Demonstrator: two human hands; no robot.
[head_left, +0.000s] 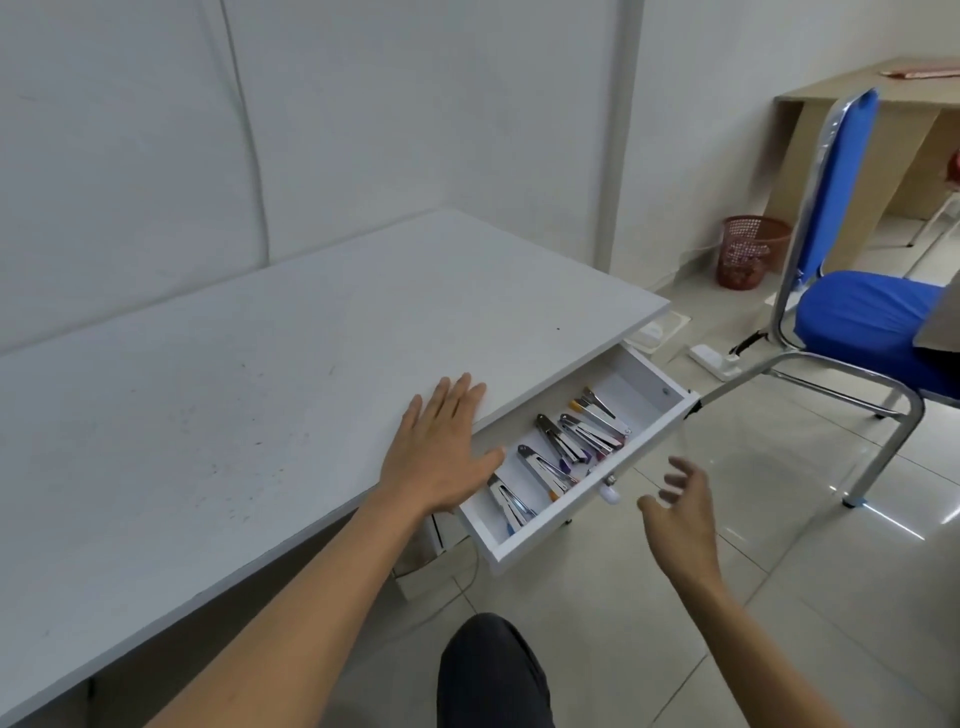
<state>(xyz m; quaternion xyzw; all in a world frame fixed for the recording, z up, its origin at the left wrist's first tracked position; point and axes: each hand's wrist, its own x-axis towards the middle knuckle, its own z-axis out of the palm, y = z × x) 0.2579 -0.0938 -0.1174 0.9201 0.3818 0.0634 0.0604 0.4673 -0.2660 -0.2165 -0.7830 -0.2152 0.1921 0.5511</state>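
Observation:
A white drawer stands pulled out from under the white table. Inside it lie several metal staplers with coloured ends, side by side. A small white knob sticks out of the drawer front. My left hand rests flat on the table's near edge, fingers straight, just left of the drawer. My right hand hovers in the air to the right of the knob, fingers loosely spread, holding nothing and touching nothing.
A blue chair with a metal frame stands to the right of the drawer. A red mesh bin sits by the wall, and a white power strip lies on the tiled floor. A wooden desk is at far right. My dark-clad knee is below.

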